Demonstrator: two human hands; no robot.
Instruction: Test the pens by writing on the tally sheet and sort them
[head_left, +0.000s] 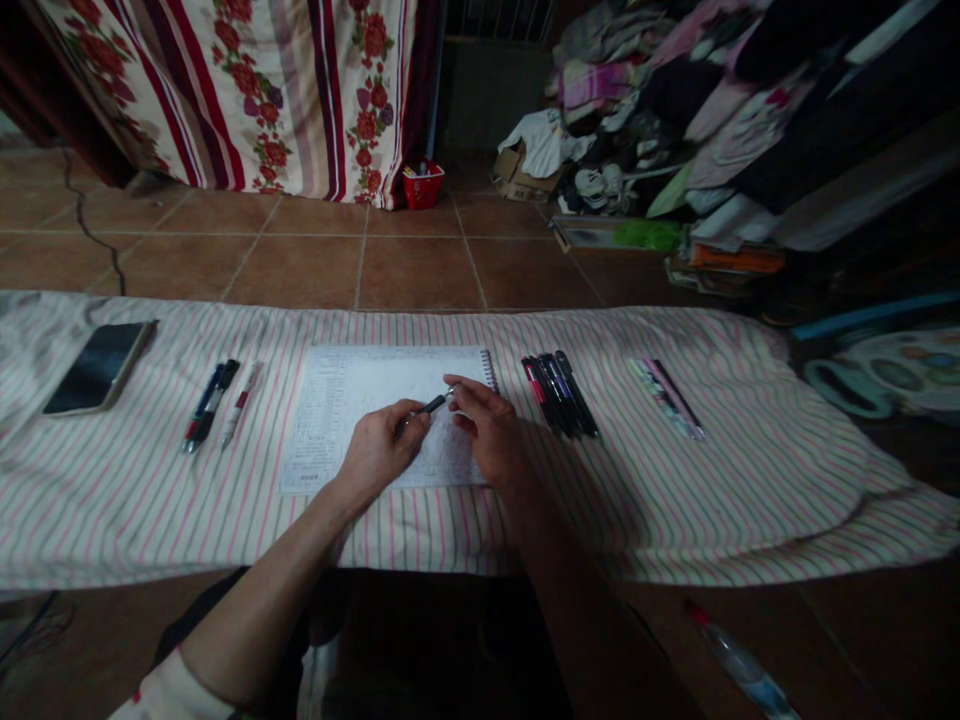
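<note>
My left hand [386, 440] pinches a dark pen [433, 404] between thumb and fingers. At the pen's silvery far end, my right hand [486, 425] closes its thumb and fingertips; whether a small part is held there is too small to make out. Both hands are above a spiral-bound notebook [390, 370] with a printed, written-on sheet. Right of the notebook lies a row of several dark pens [562, 395], one with a red part. To its left are a few pens [210, 405] and a white-and-red pen [240, 405].
A striped cloth [420, 530] covers the long low table. A phone [99, 368] lies at the far left, and slim patterned pens [669, 398] lie farther right. Behind are a red basket [424, 186] and piled clothes [600, 90]. A plastic bottle [739, 660] is on the floor.
</note>
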